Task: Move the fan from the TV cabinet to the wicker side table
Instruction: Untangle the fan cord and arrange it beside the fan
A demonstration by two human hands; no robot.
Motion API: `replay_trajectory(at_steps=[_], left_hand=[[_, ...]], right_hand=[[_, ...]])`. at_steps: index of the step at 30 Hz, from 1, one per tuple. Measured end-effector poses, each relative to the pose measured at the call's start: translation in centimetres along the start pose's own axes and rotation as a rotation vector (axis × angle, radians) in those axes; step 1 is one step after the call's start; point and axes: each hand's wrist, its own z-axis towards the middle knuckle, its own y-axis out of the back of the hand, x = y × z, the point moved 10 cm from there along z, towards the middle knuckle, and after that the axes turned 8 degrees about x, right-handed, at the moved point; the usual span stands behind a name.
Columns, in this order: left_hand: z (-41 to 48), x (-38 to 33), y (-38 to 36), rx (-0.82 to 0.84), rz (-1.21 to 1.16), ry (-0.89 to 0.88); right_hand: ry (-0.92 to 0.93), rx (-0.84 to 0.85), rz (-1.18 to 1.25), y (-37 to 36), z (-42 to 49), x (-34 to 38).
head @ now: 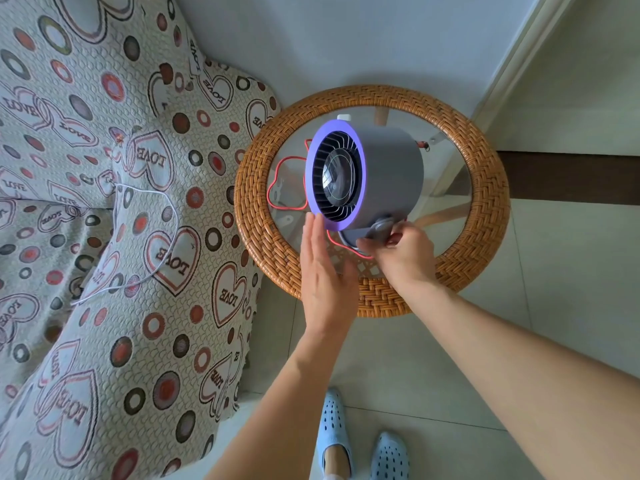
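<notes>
A small grey drum-shaped fan [388, 171] with a purple front ring and black grille stands over the glass top of the round wicker side table [485, 188], its grille facing left. My right hand [401, 258] grips the fan's base at its near lower edge. My left hand [322, 268] is flat with fingers together, fingertips touching the purple ring's lower left. A red cord [287, 188] from the fan loops over the glass on the left.
A sofa [104, 202] with a heart-and-circle patterned cover sits close against the table's left side, with a white cable [156, 258] lying on it. A wall corner and door frame [512, 64] stand behind the table. Pale tiled floor and my blue slippers [360, 441] are below.
</notes>
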Motion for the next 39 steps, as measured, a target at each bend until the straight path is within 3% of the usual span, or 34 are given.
replay_trajectory(at_steps=[39], left_hand=[[0.4, 2.2, -1.8, 0.219, -0.216, 0.262]], right_hand=[[-0.026, -0.016, -0.04, 0.5, -0.4, 0.4]])
